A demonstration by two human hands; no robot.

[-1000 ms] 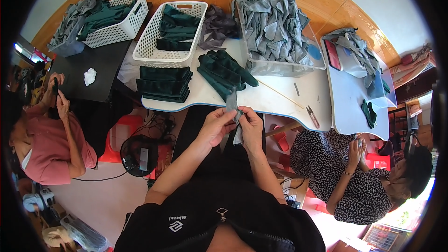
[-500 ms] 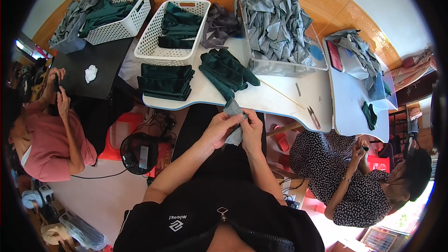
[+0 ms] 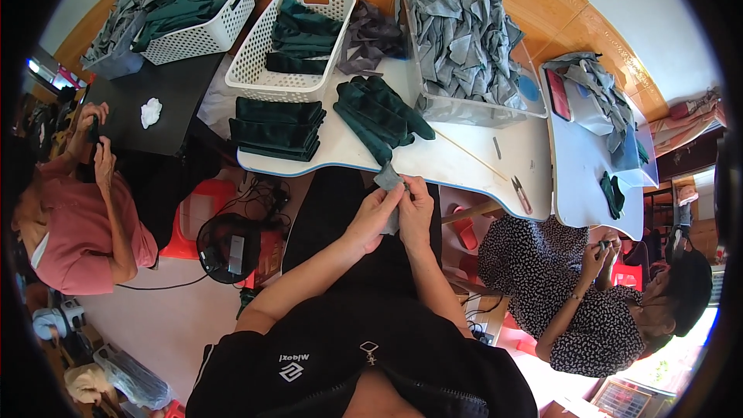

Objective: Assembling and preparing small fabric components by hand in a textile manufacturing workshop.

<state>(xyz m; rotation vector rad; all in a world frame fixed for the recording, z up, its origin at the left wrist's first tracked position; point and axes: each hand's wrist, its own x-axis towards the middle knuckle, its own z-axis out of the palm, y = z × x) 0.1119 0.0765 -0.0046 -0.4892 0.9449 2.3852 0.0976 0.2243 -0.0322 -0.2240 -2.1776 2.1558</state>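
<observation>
Over my lap, just off the table's front edge, my left hand point(image 3: 372, 218) and my right hand point(image 3: 415, 210) meet around a grey fabric piece point(image 3: 389, 178). Both are closed, thumbs and fingers pinching the cloth close together. One end of it sticks up above my fingers, and a bit hangs below between the hands; the pinched part is hidden. Right beyond the cloth lies a loose heap of dark green velvet pieces point(image 3: 379, 114), one of them reaching down to the table edge. Left of that heap sits a neat stack of folded green velvet point(image 3: 276, 131).
A white basket point(image 3: 234, 70) of green velvet and a clear bin point(image 3: 472, 111) of grey pieces stand behind. Thread snips point(image 3: 522, 195) and a thin stick point(image 3: 468, 152) lie on the white table point(image 3: 340, 156). Co-workers sit left point(image 3: 93, 217) and right point(image 3: 588, 294), handling small pieces.
My fingers have shifted slightly on the grey fabric, and less of it shows below my hands. The whole view has moved a little. Both hands keep their hold.
</observation>
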